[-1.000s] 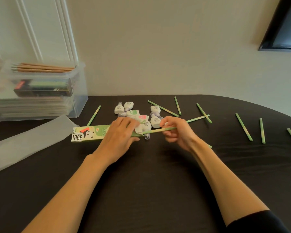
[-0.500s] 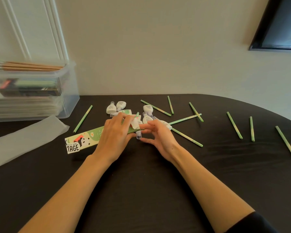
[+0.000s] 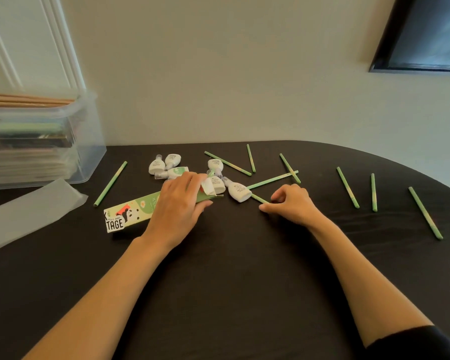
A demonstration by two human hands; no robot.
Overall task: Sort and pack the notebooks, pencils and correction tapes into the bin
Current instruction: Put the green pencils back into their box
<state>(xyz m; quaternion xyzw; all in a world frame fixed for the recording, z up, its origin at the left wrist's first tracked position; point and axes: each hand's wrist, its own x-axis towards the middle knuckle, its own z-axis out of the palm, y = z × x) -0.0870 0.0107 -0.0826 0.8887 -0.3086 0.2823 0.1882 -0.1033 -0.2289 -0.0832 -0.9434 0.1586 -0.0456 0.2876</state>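
Observation:
My left hand (image 3: 178, 206) grips the open end of a green pencil box (image 3: 133, 213) that lies on the black table (image 3: 218, 281). Just right of the box, my right hand (image 3: 290, 203) is down on the table, its fingertips pinching a green pencil (image 3: 259, 198). Several white correction tapes (image 3: 239, 192) lie behind and between my hands. More green pencils (image 3: 270, 179) are scattered across the table's far side and right. At the far left stands the clear bin (image 3: 89, 141), holding stacked notebooks, boxes and brown pencils.
A translucent plastic sheet (image 3: 24, 211) lies in front of the bin. One green pencil (image 3: 111, 183) sits between the bin and the box. Three pencils (image 3: 373, 192) lie at the right near the table's curved edge. A wall runs behind the table.
My right hand left the box's opening, where it was pushing a pencil in, and moved right to another pencil on the table. My left hand stayed on the box.

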